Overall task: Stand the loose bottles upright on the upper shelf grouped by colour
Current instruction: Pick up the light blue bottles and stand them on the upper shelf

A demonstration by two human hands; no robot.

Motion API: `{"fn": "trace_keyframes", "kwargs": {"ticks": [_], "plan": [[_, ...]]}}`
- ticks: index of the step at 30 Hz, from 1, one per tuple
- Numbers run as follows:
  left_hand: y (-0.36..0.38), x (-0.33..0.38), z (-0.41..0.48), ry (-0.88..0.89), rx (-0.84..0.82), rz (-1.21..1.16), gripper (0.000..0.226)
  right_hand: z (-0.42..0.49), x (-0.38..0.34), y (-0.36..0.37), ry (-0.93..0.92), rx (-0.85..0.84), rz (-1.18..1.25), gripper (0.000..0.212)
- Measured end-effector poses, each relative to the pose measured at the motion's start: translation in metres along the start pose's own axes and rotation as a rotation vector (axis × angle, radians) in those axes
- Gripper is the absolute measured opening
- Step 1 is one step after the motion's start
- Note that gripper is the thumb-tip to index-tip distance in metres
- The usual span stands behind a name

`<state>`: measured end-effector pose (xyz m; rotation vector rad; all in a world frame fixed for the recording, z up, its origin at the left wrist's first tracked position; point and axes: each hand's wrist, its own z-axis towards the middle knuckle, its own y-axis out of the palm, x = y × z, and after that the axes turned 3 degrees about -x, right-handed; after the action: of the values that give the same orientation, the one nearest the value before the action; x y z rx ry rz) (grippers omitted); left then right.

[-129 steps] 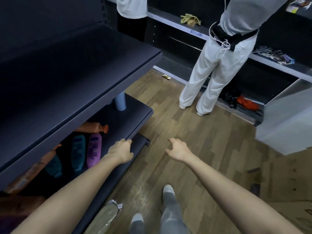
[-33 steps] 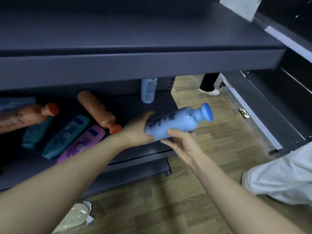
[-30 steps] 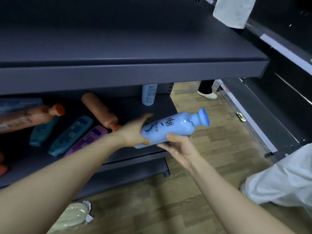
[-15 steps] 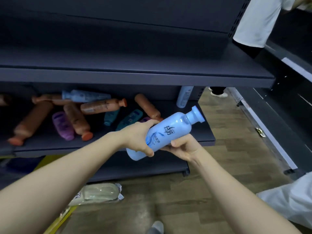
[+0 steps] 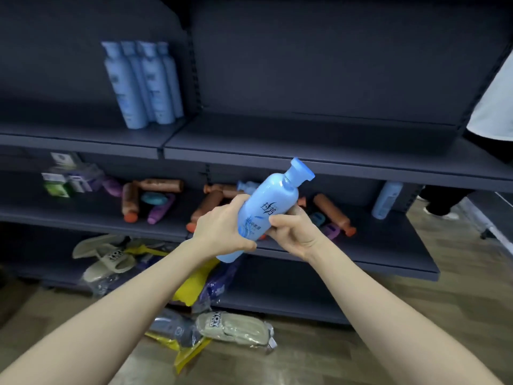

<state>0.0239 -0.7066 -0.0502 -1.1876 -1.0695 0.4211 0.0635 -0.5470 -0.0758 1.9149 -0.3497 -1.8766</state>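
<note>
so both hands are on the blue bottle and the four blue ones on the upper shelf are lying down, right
Not quite. In the head view the four blue bottles on the upper shelf stand upright, not lying down. The left hand and right hand do both grip the blue bottle.

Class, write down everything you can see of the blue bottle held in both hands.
The light blue bottle looks like smooth, glossy plastic: a rounded body narrowing to a short neck under a darker blue flared cap. Dark blue characters and a wavy design mark its front. It is held in the air before the shelves, tilted, cap up and to the right. The left hand grips its lower body; the right hand grips its middle from the other side. Nothing else touches it.
</note>
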Motion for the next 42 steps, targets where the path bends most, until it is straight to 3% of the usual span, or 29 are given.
{"fn": "trace_keyframes", "kwargs": {"ticks": [6,14,18,21,27,42], "plan": [[-0.043,-0.024,-0.043,-0.134,0.138,-0.189,0.08,0.007,-0.007,0.074,-0.035,0.075,-0.06,0.059],[-0.074,-0.031,-0.084,-0.183,0.294,-0.311,0.076,0.01,-0.021,0.131,-0.051,-0.004,-0.089,0.056],[-0.088,-0.04,-0.099,-0.209,0.352,-0.391,0.077,0.013,-0.027,0.158,-0.052,-0.036,-0.324,0.046],[-0.099,-0.05,-0.108,-0.247,0.378,-0.43,0.074,0.016,-0.027,0.187,-0.056,-0.022,-0.579,0.052],[-0.111,-0.07,-0.118,-0.285,0.43,-0.419,0.071,0.03,-0.012,0.234,-0.146,0.095,-0.785,0.058],[-0.122,-0.121,-0.079,-0.39,0.45,-0.435,0.078,0.102,0.012,0.249,-0.161,0.184,-0.813,0.056]]}}
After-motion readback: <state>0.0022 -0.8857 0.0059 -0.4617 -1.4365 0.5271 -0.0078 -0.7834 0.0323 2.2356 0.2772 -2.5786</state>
